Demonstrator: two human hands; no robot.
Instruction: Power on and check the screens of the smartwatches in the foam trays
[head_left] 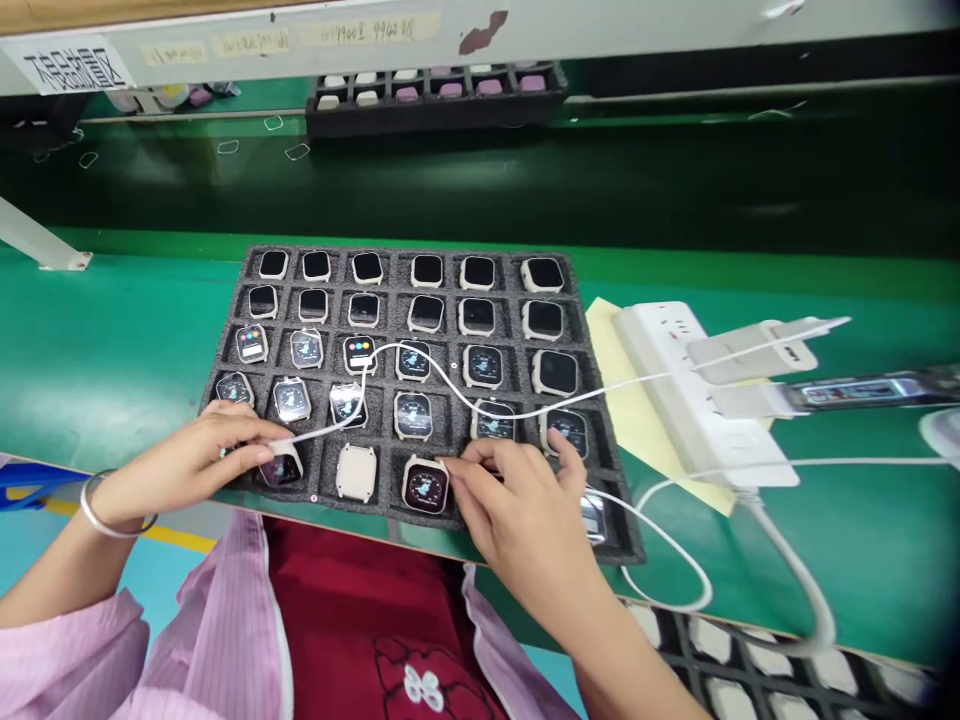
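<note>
A dark foam tray (395,290) of smartwatches lies before me on the green bench. At its front left corner, my left hand (199,455) pinches the end of a white charging cable (311,435) against a smartwatch (283,468); the fingers partly cover that watch. My right hand (525,490) has its thumb and fingertips closed on the right edge of another front-row smartwatch (425,487), whose screen is lit. Between the hands sits a pale watch (356,473) with no screen showing. Several middle-row watches have lit faces; the back rows are dark.
A white power strip (675,350) with plugged-in chargers stands at the right on yellow paper (619,380). White cable loops cross the tray and bench. Behind is another tray (435,122) with pale and purple pieces, below a shelf edge (420,35). More pale pieces (772,655) lie lower right.
</note>
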